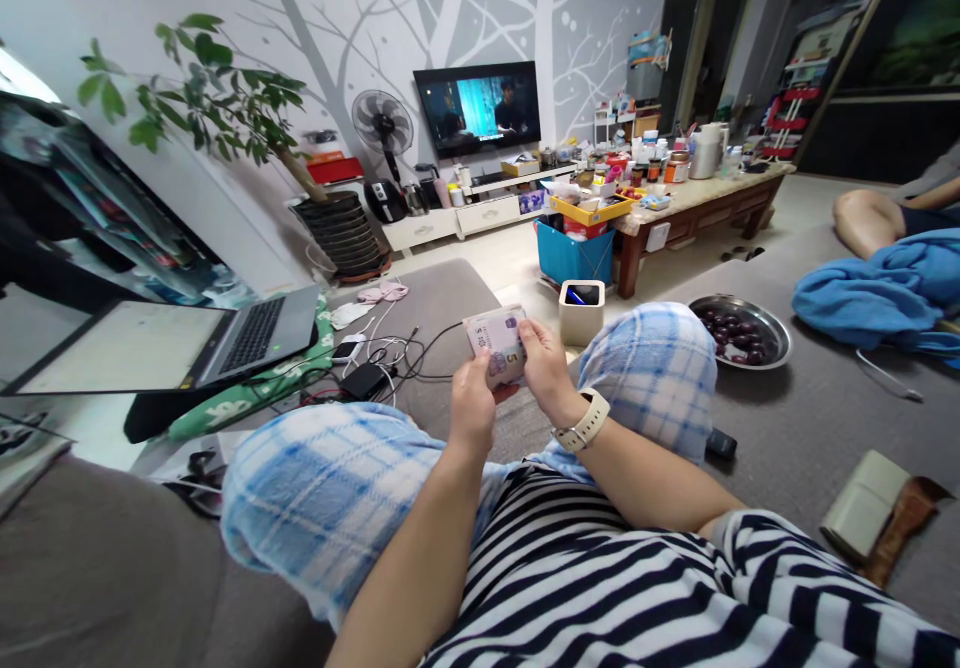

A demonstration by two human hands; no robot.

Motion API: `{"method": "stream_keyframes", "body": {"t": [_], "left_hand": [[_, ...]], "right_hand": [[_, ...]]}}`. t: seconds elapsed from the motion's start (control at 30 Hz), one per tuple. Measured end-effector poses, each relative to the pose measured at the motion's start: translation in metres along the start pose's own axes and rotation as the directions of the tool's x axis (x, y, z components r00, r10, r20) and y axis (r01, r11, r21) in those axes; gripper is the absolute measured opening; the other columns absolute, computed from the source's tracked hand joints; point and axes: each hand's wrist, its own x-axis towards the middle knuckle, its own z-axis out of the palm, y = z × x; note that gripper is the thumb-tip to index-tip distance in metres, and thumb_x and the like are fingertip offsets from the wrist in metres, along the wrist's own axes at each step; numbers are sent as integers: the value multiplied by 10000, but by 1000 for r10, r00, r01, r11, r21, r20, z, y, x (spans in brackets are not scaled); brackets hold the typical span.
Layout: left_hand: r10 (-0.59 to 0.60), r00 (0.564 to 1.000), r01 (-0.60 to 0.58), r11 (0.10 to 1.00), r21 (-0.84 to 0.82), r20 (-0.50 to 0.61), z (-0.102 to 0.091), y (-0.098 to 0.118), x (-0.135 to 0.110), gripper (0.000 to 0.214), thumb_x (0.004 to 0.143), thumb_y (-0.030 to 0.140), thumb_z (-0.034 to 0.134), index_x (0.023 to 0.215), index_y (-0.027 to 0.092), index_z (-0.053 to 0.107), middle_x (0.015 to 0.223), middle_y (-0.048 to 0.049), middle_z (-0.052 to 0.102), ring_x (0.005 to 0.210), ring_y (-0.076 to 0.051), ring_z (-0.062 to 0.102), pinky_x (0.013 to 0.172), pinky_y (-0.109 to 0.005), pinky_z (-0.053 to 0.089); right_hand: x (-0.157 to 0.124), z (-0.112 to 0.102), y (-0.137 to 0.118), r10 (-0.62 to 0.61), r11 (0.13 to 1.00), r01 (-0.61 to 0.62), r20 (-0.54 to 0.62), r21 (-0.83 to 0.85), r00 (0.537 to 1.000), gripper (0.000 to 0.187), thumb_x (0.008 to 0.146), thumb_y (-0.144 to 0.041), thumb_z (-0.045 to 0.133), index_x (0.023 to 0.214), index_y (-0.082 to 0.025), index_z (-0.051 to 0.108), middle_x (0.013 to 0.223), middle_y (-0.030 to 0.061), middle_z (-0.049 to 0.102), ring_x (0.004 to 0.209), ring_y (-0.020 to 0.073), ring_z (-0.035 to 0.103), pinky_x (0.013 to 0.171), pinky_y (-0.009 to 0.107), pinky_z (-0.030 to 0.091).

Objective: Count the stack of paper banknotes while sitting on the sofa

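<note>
A small stack of banknotes [496,340], the front one marked with a 5, is held up between my two hands above my lap. My left hand [474,403] grips the stack at its lower left, thumb on the front. At the right edge, my right hand [546,363] pinches the notes, fingers partly behind them. A pale watch [582,424] is on my right wrist. Just beyond the notes stands a cream box-shaped bin [582,314] with a dark, blue-lit top. How many notes there are cannot be told.
On the left lies an open laptop [259,333] beside tangled cables [397,353]. A steel bowl [780,348] of dark round fruit sits to the right, with a wallet [862,503] nearer me. A cluttered table [705,198] stands ahead; another person's knee [870,220] shows at far right.
</note>
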Motion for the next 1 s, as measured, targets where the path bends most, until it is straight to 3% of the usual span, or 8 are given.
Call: {"method": "stream_keyframes", "body": {"t": [0.23,0.33,0.43,0.67,1.0], "left_hand": [[-77,992,65,991,-121,-100,6,14,-4,169,784,263,568,846,122,636,713,-32,662,587,-133,628,516,-249,536],[-75,989,54,987,-154,-130,6,16,-5,161,779,257,572,846,123,631,725,-33,663,604,-135,628,506,-245,533],[-79,991,62,987,-146,-112,5,14,-4,170,772,262,576,847,122,636,727,-41,665,600,-144,625,478,-248,527],[-75,996,68,989,-133,-52,3,13,-5,153,734,235,598,831,124,640,700,-36,663,590,-153,624,462,-256,528],[-85,994,76,989,-127,-66,5,13,-6,151,757,235,607,854,127,648,725,-42,675,613,-156,635,487,-261,534]], "right_hand": [[-3,2,-5,58,992,-58,10,113,998,310,807,-454,579,975,-193,592,839,16,610,765,150,553,675,264,445],[-5,1,-11,20,994,-14,-57,107,998,278,766,-440,641,849,-188,561,716,-24,537,664,120,495,608,242,414],[-5,1,-16,-11,997,15,-50,78,999,287,733,-432,679,750,-181,541,649,-46,480,604,101,435,569,234,378],[-3,1,-16,-1,996,4,-32,89,999,283,701,-403,708,736,-171,549,627,-51,476,586,92,419,565,234,366],[-3,-2,-17,-3,999,4,-31,33,1000,312,721,-424,684,644,-175,513,584,-48,464,555,90,400,531,233,344]]}}
